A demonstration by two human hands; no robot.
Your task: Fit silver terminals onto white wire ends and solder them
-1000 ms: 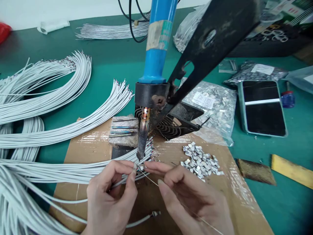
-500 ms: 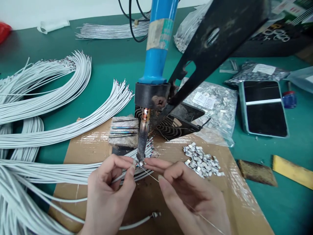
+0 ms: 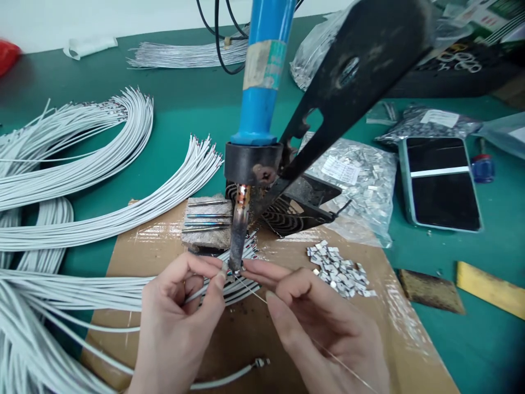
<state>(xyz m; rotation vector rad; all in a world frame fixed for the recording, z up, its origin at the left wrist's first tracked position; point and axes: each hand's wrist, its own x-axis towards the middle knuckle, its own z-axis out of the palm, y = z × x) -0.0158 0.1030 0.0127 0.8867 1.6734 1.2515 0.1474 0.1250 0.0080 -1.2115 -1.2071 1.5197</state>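
A blue-handled soldering iron hangs tip-down in a black metal stand. My left hand pinches the end of a white cable right at the iron's tip. Thin solder wire runs across my right hand, whose thumb and fingers are closed on it, and its end reaches the tip. A tiny metal connector sits at the tip between both hands' fingertips, mostly hidden. Below my hands, another cable end with a metal connector lies on the cardboard.
Bundles of white cables fill the left side. A pile of small metal connectors lies right of my hands, with a bag of connectors behind it. Near the iron are a pad with metal rods and a black fan. A phone lies right.
Both hands stay at the iron's tip; my left hand has shifted slightly left. The small metal connector there is now more hidden by the tip. The whole view has moved a little.
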